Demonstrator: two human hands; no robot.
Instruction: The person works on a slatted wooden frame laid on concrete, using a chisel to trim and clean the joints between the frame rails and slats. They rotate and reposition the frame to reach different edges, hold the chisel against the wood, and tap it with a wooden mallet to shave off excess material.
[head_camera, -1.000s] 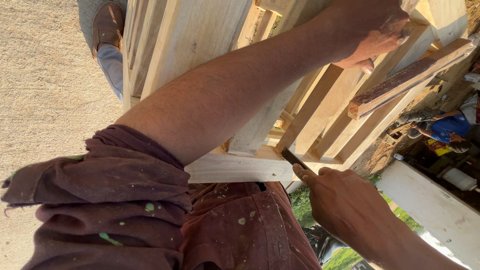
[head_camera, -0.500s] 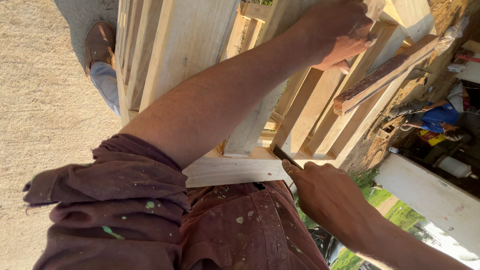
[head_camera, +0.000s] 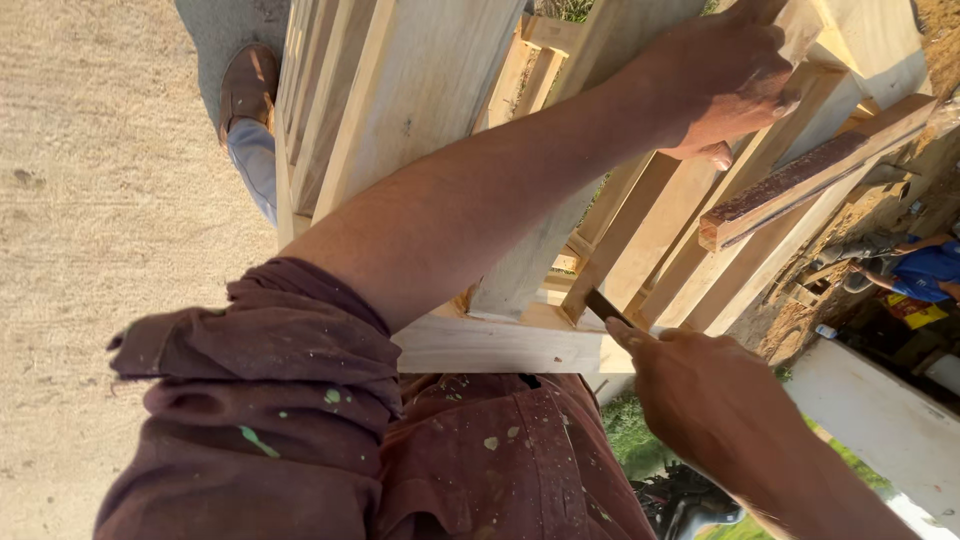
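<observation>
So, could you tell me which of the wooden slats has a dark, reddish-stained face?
The short slat at upper right, just below the left hand. Its upper face is dark reddish-brown, whereas the other slats are pale bare wood.

The left hand (head_camera: 725, 85) gripped an upper slat of the pale wooden frame (head_camera: 420, 90), its forearm crossing the frame diagonally. The right hand (head_camera: 700, 395) held a dark-bladed tool (head_camera: 607, 306), closed around it, with the blade tip set at the joint between a slanted slat and the frame's lower crosspiece (head_camera: 500, 345). A reddish stained board (head_camera: 810, 175) lay across the frame's right side. Left of the frame, a brown shoe (head_camera: 245, 90) rested on the sandy ground (head_camera: 90, 220).
</observation>
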